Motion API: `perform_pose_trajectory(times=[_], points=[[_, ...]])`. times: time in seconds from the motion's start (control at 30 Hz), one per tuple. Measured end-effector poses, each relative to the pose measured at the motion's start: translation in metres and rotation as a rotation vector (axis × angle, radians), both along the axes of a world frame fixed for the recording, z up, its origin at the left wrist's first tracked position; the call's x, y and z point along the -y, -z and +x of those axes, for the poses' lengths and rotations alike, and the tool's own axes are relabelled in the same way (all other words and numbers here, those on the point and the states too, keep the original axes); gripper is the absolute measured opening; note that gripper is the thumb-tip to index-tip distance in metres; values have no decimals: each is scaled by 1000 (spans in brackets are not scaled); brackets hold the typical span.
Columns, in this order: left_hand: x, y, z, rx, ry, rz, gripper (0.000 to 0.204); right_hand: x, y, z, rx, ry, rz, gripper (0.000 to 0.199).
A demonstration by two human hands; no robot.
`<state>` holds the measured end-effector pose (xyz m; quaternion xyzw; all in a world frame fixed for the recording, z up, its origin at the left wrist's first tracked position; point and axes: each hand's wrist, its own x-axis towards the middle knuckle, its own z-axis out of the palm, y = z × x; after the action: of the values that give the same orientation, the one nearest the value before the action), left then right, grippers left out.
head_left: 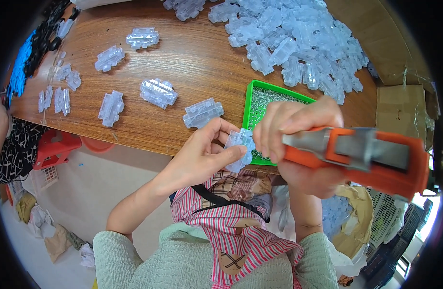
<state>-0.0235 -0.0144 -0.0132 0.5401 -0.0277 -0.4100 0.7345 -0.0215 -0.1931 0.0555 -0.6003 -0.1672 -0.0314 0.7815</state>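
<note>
My left hand holds a small clear plastic part just below the table's front edge. My right hand grips an orange and grey power screwdriver, whose front end meets the clear part. Right behind both hands sits a green tray filled with small metal screws.
A large heap of clear plastic parts covers the back right of the wooden table. Several single clear parts lie spread over the left and middle. A cardboard box stands at the right. A red stool stands on the floor at the left.
</note>
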Motion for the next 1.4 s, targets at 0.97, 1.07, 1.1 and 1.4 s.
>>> perform_pose_trajectory(times=[0.97, 1.07, 1.1, 1.4], points=[[-1, -6, -1, -101, -44, -17, 45, 19, 56, 9, -33, 285, 9, 67], [0, -3, 1, -99, -39, -9, 45, 19, 58, 10, -12, 283, 6, 66], [0, -3, 1, -89, -44, -6, 45, 19, 59, 10, -14, 286, 6, 66], [1, -6, 2, -98, -39, -2, 44, 31, 39, 2, 105, 68, 154, 73]])
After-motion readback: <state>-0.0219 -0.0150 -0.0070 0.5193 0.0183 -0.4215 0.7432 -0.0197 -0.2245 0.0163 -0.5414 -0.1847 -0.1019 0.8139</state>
